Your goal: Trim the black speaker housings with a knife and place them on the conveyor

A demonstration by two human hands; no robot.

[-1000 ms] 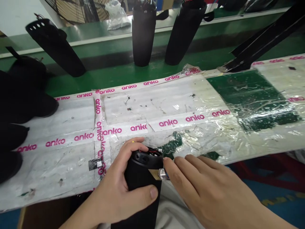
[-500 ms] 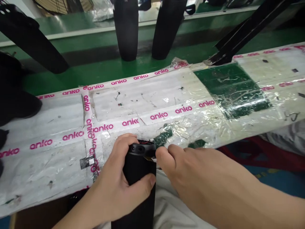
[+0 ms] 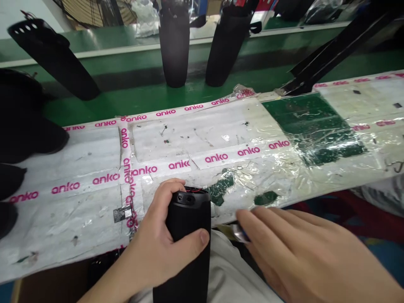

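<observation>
In the head view, a white taped surface (image 3: pixel 91 155) is stretching from nine towards three o'clock, and two black cylinders (image 3: pixel 174 50) are standing at twelve. At six, before the near edge, the left hand (image 3: pixel 159 242) is holding an open-topped cylinder (image 3: pixel 191 219), its fingers grasping side and rim. Towards half past four, the right hand (image 3: pixel 296 248) is gripping a metal-ended tool (image 3: pixel 239 232), well apart. The body is seeming stiff, hardly slippery; red wires (image 3: pixel 196 190) are looking fragile, so its side is offering the safer hold.

We list one white-covered surface (image 3: pixel 63 214), pink-lettered tape (image 3: pixel 216 158) across it, green patches (image 3: pixel 309 122) showing; on it, one small dark label (image 3: pixel 120 214), black rounded objects (image 3: pixel 28 130) at left.
</observation>
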